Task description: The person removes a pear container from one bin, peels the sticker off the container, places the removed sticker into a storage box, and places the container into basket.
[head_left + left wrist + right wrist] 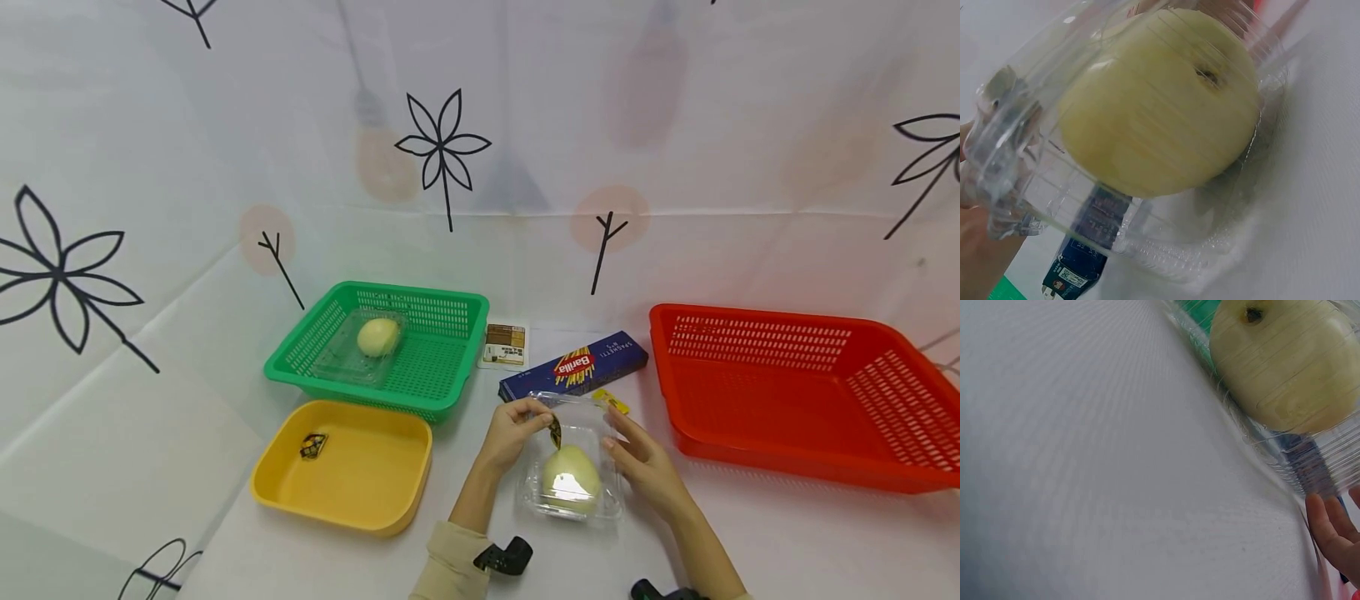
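A clear plastic clamshell box (pixel 531 492) on the table holds a pale yellow-green, pear-like fruit (pixel 572 479). With thumb and fingertips, my left hand (pixel 513 433) pinches a small black-and-gold packet (pixel 556 432) at the box's far left, just above the fruit. My right hand (pixel 647 468) rests its fingers against the right side of the box. In the right wrist view, the fingertips (pixel 1317 509) touch the box's ribbed edge. The fruit (pixel 1160 106) fills much of the left wrist view behind the plastic; the packet cannot be made out there.
A blue spaghetti box (pixel 573 367) and a yellow packet (pixel 611 400) lie behind the clamshell, near a brown-and-white pack (pixel 505 346). Left stand a green basket (pixel 446 333) with another boxed fruit (pixel 378 337) and a yellow tray (pixel 367 483) with a small packet (pixel 313 445). A red basket (pixel 750 408) stands right.
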`<state>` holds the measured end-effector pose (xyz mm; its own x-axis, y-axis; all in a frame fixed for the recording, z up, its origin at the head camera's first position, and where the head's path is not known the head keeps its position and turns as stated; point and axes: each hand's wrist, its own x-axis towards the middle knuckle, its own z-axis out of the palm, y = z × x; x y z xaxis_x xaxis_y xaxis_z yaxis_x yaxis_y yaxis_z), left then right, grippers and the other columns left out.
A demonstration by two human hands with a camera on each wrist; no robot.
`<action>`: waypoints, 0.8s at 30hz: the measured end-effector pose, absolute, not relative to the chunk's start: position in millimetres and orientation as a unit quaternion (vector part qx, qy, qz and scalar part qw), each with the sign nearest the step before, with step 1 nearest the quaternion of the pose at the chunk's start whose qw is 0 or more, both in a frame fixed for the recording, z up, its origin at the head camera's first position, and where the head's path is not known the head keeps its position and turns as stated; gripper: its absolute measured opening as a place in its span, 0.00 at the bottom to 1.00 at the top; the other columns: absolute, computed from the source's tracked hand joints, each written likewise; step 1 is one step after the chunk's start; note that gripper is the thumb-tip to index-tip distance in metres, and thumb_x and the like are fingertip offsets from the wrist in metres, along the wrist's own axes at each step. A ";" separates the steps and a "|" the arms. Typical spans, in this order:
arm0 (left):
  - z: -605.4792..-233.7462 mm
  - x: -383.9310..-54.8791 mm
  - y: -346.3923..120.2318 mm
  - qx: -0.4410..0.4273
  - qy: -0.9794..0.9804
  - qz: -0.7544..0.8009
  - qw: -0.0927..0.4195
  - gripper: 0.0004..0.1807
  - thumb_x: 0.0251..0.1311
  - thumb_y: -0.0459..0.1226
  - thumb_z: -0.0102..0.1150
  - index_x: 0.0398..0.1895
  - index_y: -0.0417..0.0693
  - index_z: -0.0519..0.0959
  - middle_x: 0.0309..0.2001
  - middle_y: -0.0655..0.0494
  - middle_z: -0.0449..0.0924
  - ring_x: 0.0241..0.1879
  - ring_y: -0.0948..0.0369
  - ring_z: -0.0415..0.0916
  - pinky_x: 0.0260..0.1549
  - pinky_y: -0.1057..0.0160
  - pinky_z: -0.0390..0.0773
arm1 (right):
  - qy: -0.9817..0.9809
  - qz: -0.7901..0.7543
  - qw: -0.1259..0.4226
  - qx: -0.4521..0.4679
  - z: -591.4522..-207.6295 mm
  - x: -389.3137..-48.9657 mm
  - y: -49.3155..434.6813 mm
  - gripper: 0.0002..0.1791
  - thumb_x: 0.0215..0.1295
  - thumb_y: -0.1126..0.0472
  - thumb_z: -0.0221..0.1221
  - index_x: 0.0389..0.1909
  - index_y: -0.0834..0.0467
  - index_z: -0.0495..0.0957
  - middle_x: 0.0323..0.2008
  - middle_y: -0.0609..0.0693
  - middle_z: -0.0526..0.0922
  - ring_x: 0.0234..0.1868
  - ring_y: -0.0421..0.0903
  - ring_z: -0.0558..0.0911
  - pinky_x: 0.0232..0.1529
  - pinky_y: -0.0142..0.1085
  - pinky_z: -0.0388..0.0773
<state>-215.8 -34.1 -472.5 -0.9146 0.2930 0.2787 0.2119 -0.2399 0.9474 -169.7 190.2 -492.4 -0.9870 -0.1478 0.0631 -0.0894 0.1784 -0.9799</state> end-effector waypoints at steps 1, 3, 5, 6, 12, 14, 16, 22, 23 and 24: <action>-472.1 -215.5 -34.4 0.207 0.617 0.759 0.027 0.14 0.57 0.30 0.61 0.31 0.20 0.74 0.28 0.62 0.78 0.32 0.68 0.73 0.36 0.72 0.72 | 0.767 -0.636 0.024 -0.080 -492.0 -169.5 190.0 0.34 0.68 0.58 0.53 0.72 0.59 0.53 0.69 0.66 0.57 0.64 0.68 0.63 0.51 0.50 0.75; -471.2 -215.2 -34.6 0.205 0.622 0.756 0.026 0.15 0.57 0.29 0.60 0.33 0.17 0.73 0.28 0.63 0.78 0.32 0.68 0.72 0.36 0.72 0.71 | 0.767 -0.636 0.025 -0.082 -491.3 -169.1 189.8 0.34 0.68 0.58 0.53 0.72 0.59 0.53 0.69 0.66 0.56 0.64 0.68 0.63 0.51 0.50 0.75; -469.9 -215.1 -34.8 0.196 0.627 0.754 0.027 0.13 0.58 0.27 0.58 0.34 0.17 0.72 0.28 0.63 0.78 0.32 0.68 0.72 0.36 0.73 0.71 | 0.767 -0.636 0.026 -0.085 -490.6 -168.9 189.6 0.34 0.69 0.58 0.52 0.72 0.60 0.52 0.69 0.66 0.56 0.64 0.68 0.63 0.51 0.49 0.75; -469.3 -215.1 -34.8 0.188 0.623 0.758 0.027 0.12 0.58 0.26 0.57 0.34 0.17 0.71 0.28 0.63 0.77 0.32 0.69 0.72 0.36 0.73 0.71 | 0.766 -0.636 0.026 -0.086 -490.4 -168.9 189.4 0.34 0.69 0.58 0.52 0.72 0.60 0.52 0.69 0.66 0.56 0.64 0.68 0.63 0.51 0.49 0.76; -469.0 -217.3 -35.7 0.137 0.553 0.821 0.030 0.02 0.59 0.20 0.49 0.32 0.25 0.72 0.29 0.60 0.74 0.33 0.68 0.71 0.38 0.73 0.73 | 0.765 -0.638 0.027 -0.084 -490.6 -169.2 188.7 0.34 0.68 0.58 0.53 0.72 0.60 0.53 0.69 0.66 0.56 0.63 0.68 0.64 0.52 0.52 0.74; -469.2 -217.5 -35.6 0.141 0.552 0.821 0.035 0.02 0.58 0.20 0.49 0.33 0.25 0.72 0.29 0.60 0.74 0.33 0.68 0.72 0.38 0.73 0.73 | 0.764 -0.640 0.027 -0.081 -490.9 -169.1 188.8 0.33 0.68 0.59 0.53 0.71 0.59 0.53 0.69 0.66 0.57 0.63 0.67 0.64 0.52 0.50 0.75; -469.2 -216.8 -35.3 0.147 0.562 0.813 0.040 0.03 0.58 0.20 0.50 0.34 0.24 0.72 0.29 0.61 0.76 0.33 0.68 0.73 0.39 0.73 0.74 | 0.763 -0.640 0.029 -0.080 -491.4 -169.0 189.2 0.33 0.68 0.59 0.53 0.72 0.59 0.53 0.69 0.65 0.57 0.64 0.66 0.63 0.51 0.47 0.75; -464.6 -210.6 -37.6 0.151 0.589 0.792 0.053 0.15 0.59 0.24 0.53 0.44 0.16 0.69 0.35 0.58 0.78 0.37 0.67 0.75 0.43 0.71 0.74 | 0.765 -0.638 0.032 -0.081 -490.6 -168.7 190.6 0.34 0.68 0.58 0.53 0.72 0.59 0.52 0.69 0.65 0.56 0.64 0.67 0.62 0.49 0.39 0.77; -462.8 -208.7 -39.2 0.152 0.599 0.784 0.053 0.16 0.60 0.25 0.53 0.46 0.17 0.69 0.37 0.55 0.79 0.38 0.67 0.75 0.43 0.71 0.74 | 0.765 -0.638 0.033 -0.080 -490.5 -168.8 190.8 0.34 0.69 0.58 0.52 0.72 0.59 0.52 0.69 0.65 0.56 0.64 0.67 0.62 0.49 0.40 0.77; -460.7 -206.7 -41.5 0.153 0.611 0.775 0.051 0.16 0.60 0.26 0.54 0.47 0.18 0.70 0.38 0.52 0.79 0.39 0.67 0.75 0.44 0.70 0.74 | 0.766 -0.637 0.033 -0.080 -490.2 -168.9 190.8 0.34 0.69 0.58 0.52 0.72 0.59 0.52 0.69 0.65 0.56 0.64 0.67 0.62 0.49 0.42 0.77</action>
